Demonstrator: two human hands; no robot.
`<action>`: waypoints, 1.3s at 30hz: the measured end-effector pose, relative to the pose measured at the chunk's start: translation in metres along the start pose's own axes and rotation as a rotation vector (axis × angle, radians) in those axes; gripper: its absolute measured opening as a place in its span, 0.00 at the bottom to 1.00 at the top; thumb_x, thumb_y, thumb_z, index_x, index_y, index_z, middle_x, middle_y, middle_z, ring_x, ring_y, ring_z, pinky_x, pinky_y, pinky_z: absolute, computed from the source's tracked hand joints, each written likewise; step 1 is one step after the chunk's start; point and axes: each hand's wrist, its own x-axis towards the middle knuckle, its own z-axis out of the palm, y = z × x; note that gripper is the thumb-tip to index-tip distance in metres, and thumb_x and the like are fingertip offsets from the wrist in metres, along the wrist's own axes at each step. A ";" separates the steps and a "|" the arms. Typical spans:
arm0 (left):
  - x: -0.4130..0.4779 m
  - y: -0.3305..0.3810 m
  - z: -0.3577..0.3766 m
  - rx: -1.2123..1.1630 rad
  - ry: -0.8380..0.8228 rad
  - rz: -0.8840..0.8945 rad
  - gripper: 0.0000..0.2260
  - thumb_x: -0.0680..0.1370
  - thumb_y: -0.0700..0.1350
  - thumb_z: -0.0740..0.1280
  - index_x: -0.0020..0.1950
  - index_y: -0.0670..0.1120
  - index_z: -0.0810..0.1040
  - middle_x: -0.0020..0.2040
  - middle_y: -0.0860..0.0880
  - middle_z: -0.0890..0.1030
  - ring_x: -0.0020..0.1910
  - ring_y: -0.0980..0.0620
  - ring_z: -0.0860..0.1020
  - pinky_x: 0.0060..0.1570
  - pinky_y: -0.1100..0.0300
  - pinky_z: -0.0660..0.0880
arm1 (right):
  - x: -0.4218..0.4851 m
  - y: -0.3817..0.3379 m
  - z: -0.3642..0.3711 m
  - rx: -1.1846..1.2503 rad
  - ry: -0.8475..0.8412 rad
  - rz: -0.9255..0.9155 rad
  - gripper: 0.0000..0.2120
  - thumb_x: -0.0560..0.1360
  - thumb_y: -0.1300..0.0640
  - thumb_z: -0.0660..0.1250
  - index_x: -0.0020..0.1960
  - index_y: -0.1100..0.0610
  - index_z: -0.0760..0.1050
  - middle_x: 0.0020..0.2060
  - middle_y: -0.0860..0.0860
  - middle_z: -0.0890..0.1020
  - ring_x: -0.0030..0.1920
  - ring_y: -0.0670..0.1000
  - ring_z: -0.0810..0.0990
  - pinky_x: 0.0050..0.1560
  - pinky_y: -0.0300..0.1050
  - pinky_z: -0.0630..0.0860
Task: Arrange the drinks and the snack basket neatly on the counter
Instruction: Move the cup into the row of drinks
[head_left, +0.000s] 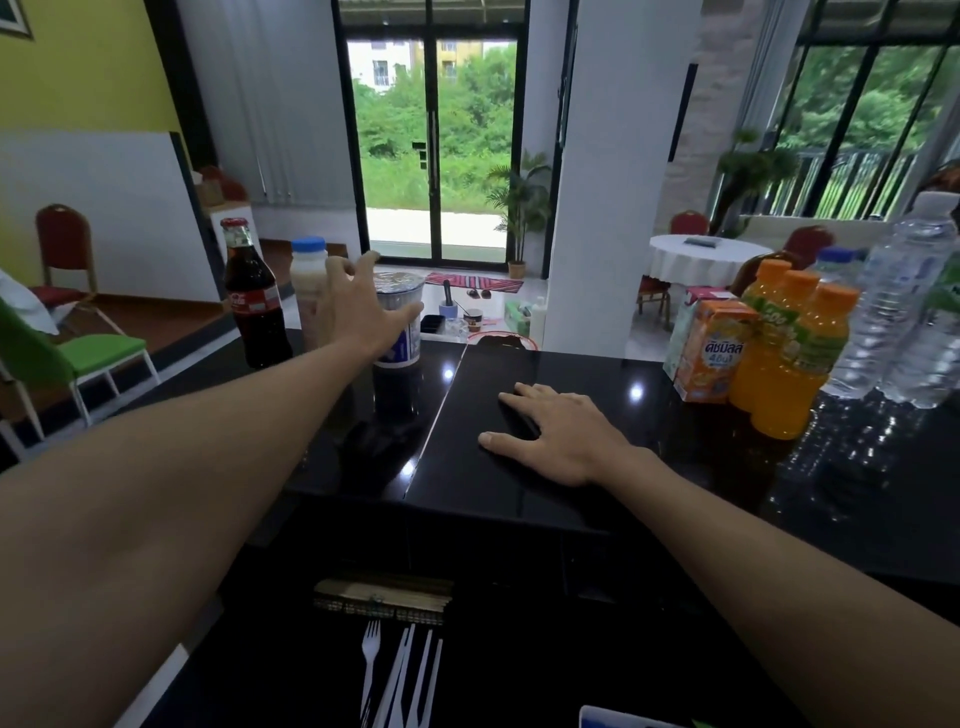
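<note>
Left hand, fingers spread wide at the sealed cup, may knock over the milk bottle just beside it; right hand lies flat, fingers straight

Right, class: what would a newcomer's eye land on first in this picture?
Two bare arms stretching over the glossy black counter: the left grip reaches the sealed cup at back left, the right grip lies flat mid-counter. Then the bright orange juice bottles clustered at right, beside clear water bottles.
</note>
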 end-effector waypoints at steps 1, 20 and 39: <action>0.002 -0.001 0.002 -0.012 -0.034 -0.015 0.34 0.72 0.61 0.73 0.74 0.51 0.68 0.66 0.43 0.65 0.64 0.42 0.69 0.58 0.50 0.72 | 0.000 0.000 0.000 -0.001 0.001 -0.001 0.47 0.69 0.19 0.49 0.80 0.44 0.59 0.81 0.47 0.59 0.80 0.48 0.54 0.78 0.52 0.49; -0.014 0.017 0.004 -0.336 -0.222 0.133 0.21 0.71 0.49 0.76 0.63 0.50 0.79 0.66 0.42 0.69 0.62 0.47 0.71 0.55 0.62 0.71 | -0.001 0.000 0.004 0.070 0.043 0.003 0.47 0.69 0.19 0.52 0.79 0.46 0.63 0.80 0.49 0.61 0.80 0.50 0.57 0.78 0.53 0.52; -0.056 0.086 0.031 -0.497 -0.293 0.155 0.38 0.66 0.46 0.82 0.73 0.49 0.71 0.61 0.43 0.69 0.56 0.44 0.76 0.59 0.50 0.78 | -0.059 0.054 -0.027 0.153 0.147 0.129 0.32 0.75 0.33 0.66 0.72 0.51 0.74 0.72 0.48 0.74 0.72 0.50 0.71 0.71 0.49 0.68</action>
